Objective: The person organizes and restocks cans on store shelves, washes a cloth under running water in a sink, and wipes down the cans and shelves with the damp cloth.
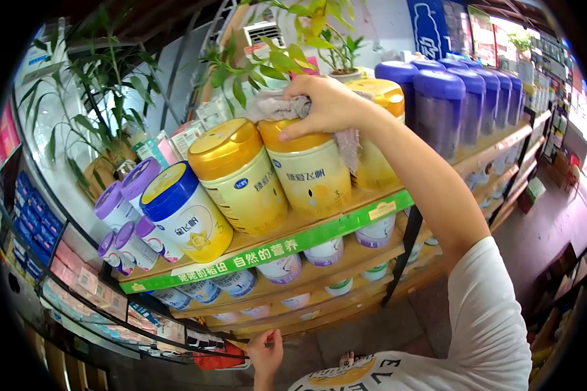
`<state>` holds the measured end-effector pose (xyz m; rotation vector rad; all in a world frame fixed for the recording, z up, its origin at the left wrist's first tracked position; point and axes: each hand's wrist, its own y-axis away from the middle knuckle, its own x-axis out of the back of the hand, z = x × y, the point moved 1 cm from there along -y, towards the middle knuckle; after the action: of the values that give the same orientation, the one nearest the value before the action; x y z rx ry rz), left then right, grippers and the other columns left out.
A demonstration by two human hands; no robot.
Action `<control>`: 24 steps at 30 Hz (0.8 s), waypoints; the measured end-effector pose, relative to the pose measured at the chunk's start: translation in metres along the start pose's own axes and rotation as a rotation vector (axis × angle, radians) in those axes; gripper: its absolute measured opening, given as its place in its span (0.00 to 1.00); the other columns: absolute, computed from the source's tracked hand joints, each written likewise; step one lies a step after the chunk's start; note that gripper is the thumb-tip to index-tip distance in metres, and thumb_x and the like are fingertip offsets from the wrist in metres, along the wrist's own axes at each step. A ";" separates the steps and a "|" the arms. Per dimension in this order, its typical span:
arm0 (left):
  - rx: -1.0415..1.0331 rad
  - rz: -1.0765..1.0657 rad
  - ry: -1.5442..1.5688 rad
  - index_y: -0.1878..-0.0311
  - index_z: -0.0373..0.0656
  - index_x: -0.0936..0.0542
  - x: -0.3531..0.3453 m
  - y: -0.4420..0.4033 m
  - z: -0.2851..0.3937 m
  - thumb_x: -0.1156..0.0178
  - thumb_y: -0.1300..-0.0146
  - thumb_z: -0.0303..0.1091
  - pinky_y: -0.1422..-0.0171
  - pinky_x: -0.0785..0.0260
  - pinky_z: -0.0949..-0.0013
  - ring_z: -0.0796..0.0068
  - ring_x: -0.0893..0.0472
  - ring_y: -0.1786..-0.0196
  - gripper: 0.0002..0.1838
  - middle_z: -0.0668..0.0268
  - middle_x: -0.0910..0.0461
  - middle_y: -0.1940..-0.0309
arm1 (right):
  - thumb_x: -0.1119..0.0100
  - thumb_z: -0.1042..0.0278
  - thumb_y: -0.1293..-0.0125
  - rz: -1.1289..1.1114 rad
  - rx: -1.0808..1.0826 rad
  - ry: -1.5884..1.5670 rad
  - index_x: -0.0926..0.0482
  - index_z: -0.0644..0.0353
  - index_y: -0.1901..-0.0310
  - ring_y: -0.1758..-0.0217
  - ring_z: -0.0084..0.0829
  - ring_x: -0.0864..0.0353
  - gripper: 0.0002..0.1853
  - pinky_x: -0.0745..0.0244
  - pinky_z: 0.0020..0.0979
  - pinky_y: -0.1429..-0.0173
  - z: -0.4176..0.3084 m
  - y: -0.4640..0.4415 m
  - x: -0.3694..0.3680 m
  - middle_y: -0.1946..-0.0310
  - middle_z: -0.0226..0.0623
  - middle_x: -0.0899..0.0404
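Observation:
On the top shelf, my right hand (329, 107) is wrapped over a grey cloth (277, 105) and presses it on the gold lid of a yellow milk powder can (312, 176). Part of the cloth hangs down the can's right side. Just to the left stands a similar gold-lidded can (244, 189), and behind my wrist is another yellow can (377, 159), partly covered by my arm. Down low in front of the shelves, my left hand (265, 353) has its fingers curled in, with nothing visible in them.
A white can with a blue lid (188, 212) and several purple-lidded cans (137, 244) stand at the left. Purple tubs (438, 111) line the right. A green strip (267, 247) edges the wooden shelf. Potted plants (342, 68) rise behind; lower shelves hold more cans.

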<state>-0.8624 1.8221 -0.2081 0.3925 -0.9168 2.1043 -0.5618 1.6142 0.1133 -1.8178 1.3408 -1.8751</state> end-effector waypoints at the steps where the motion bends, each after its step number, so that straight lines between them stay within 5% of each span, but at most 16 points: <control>1: -0.001 -0.030 0.021 0.73 0.36 0.21 -0.001 -0.002 0.001 0.38 0.49 0.27 0.70 0.32 0.70 0.67 0.23 0.78 0.04 0.60 0.22 0.80 | 0.31 0.50 0.59 0.070 0.079 0.010 0.21 0.55 0.58 0.50 0.41 0.25 0.27 0.29 0.35 0.48 -0.012 0.013 -0.004 0.55 0.41 0.24; 3: -0.044 -0.073 0.033 0.73 0.36 0.21 -0.009 -0.009 -0.008 0.38 0.49 0.27 0.70 0.32 0.70 0.67 0.23 0.78 0.04 0.60 0.22 0.80 | 0.40 0.63 0.55 0.452 0.420 0.559 0.22 0.48 0.66 0.54 0.33 0.27 0.11 0.30 0.39 0.52 -0.040 0.052 -0.025 0.63 0.32 0.26; 5: -0.047 -0.084 -0.002 0.73 0.37 0.20 -0.008 -0.012 -0.018 0.37 0.50 0.27 0.69 0.31 0.70 0.67 0.22 0.76 0.04 0.60 0.22 0.79 | 0.44 0.63 0.56 0.455 0.658 0.335 0.24 0.46 0.70 0.55 0.29 0.28 0.08 0.31 0.37 0.54 -0.046 0.087 -0.045 0.64 0.28 0.28; 8: -0.093 -0.036 0.029 0.72 0.33 0.21 0.000 -0.022 -0.017 0.39 0.46 0.29 0.71 0.34 0.71 0.73 0.24 0.78 0.07 0.59 0.23 0.82 | 0.40 0.66 0.55 0.425 0.616 0.414 0.22 0.45 0.69 0.50 0.33 0.25 0.08 0.31 0.36 0.51 -0.045 0.107 -0.027 0.53 0.30 0.23; 12: -0.028 -0.112 -0.006 0.67 0.38 0.20 0.003 -0.027 -0.043 0.38 0.44 0.34 0.70 0.31 0.67 0.62 0.24 0.75 0.08 0.58 0.22 0.77 | 0.36 0.64 0.59 0.640 0.184 0.436 0.22 0.56 0.64 0.57 0.46 0.24 0.16 0.28 0.39 0.54 0.000 0.052 0.046 0.58 0.38 0.23; 14: 0.025 -0.173 0.023 0.66 0.38 0.20 -0.004 -0.028 -0.048 0.39 0.42 0.35 0.70 0.31 0.69 0.64 0.24 0.76 0.09 0.58 0.22 0.76 | 0.33 0.57 0.57 0.510 0.026 0.426 0.22 0.58 0.62 0.59 0.47 0.23 0.21 0.27 0.37 0.55 0.039 0.028 0.056 0.60 0.40 0.22; 16: -0.044 -0.154 0.058 0.67 0.38 0.20 -0.011 -0.034 -0.045 0.40 0.42 0.36 0.71 0.32 0.69 0.66 0.24 0.77 0.10 0.59 0.22 0.77 | 0.30 0.48 0.59 -0.034 -0.444 0.178 0.21 0.58 0.61 0.59 0.45 0.23 0.26 0.27 0.35 0.54 0.057 0.022 0.052 0.62 0.41 0.21; 17: -0.096 -0.148 -0.004 0.67 0.38 0.20 -0.015 -0.039 -0.037 0.40 0.41 0.37 0.73 0.33 0.69 0.68 0.25 0.78 0.10 0.60 0.23 0.79 | 0.30 0.48 0.59 -0.029 -0.456 0.192 0.21 0.58 0.61 0.59 0.45 0.23 0.26 0.27 0.35 0.54 0.058 0.025 0.053 0.62 0.41 0.21; 19: -0.100 -0.178 0.023 0.67 0.38 0.20 -0.024 -0.045 -0.030 0.41 0.40 0.37 0.73 0.33 0.69 0.69 0.25 0.78 0.10 0.61 0.23 0.80 | 0.29 0.44 0.62 0.164 -0.329 0.250 0.20 0.58 0.63 0.60 0.44 0.22 0.28 0.28 0.35 0.54 0.055 0.035 0.047 0.64 0.42 0.21; 24: -0.197 -0.233 0.136 0.68 0.38 0.20 -0.065 -0.059 -0.020 0.40 0.40 0.37 0.73 0.34 0.71 0.70 0.27 0.80 0.11 0.63 0.24 0.82 | 0.29 0.58 0.61 0.653 0.276 0.412 0.23 0.54 0.73 0.54 0.38 0.24 0.15 0.31 0.38 0.49 0.040 0.087 0.026 0.59 0.36 0.23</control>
<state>-0.7747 1.8260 -0.2286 0.2390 -0.9405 1.7878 -0.5702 1.5290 0.0632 -0.7470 1.4624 -1.9616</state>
